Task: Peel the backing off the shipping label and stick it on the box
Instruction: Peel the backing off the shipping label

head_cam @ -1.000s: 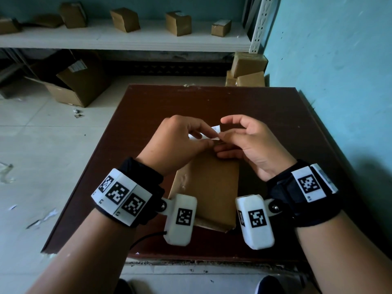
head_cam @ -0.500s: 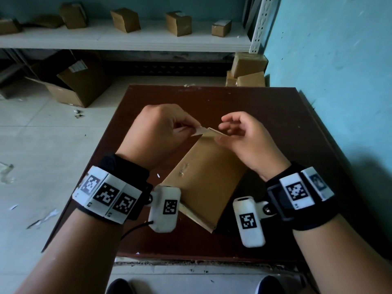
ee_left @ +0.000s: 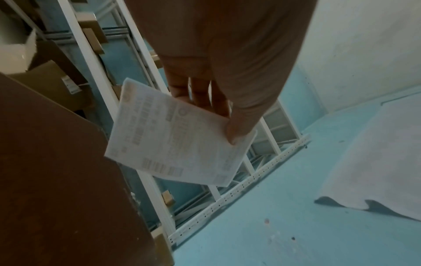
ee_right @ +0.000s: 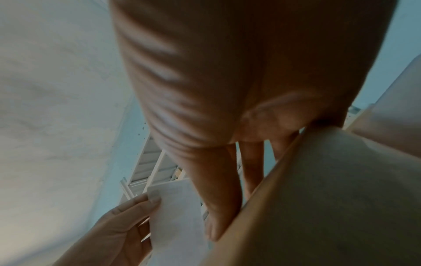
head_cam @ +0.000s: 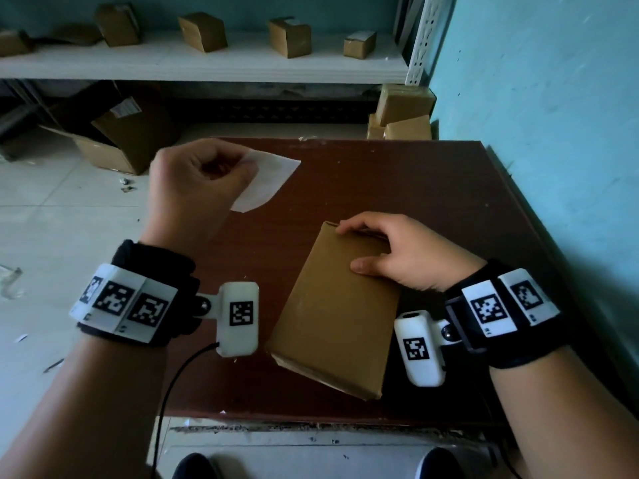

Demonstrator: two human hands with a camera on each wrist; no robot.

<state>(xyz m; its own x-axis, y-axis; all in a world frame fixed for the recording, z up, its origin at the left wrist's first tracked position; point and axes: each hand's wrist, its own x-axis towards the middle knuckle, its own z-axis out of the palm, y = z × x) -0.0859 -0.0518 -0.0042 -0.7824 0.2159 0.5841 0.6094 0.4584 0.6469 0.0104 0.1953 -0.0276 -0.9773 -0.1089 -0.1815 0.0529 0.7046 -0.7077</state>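
Note:
A flat brown cardboard box point(head_cam: 339, 305) lies tilted on the dark brown table point(head_cam: 432, 188). My right hand point(head_cam: 397, 257) holds its far end, thumb on the top face and fingers curled over the far edge; the right wrist view shows the box point(ee_right: 330, 198) against those fingers point(ee_right: 216, 198). My left hand point(head_cam: 238, 167) is raised over the table's far left, pinching a white printed shipping label sheet point(head_cam: 269, 181) by one corner. In the left wrist view the sheet point(ee_left: 177, 136) hangs free under my thumb point(ee_left: 234, 129). No label shows on the box top.
A white shelf point(head_cam: 207, 67) at the back carries several small cartons. An open carton point(head_cam: 114, 140) lies on the tiled floor to the left. Stacked boxes point(head_cam: 401, 112) sit by the teal wall point(head_cam: 536, 115), which runs along the table's right side.
Both hands were pinching the white sheet at the box's far edge. My left hand has pulled away up and left with the sheet; my right hand has lowered the box onto the table.

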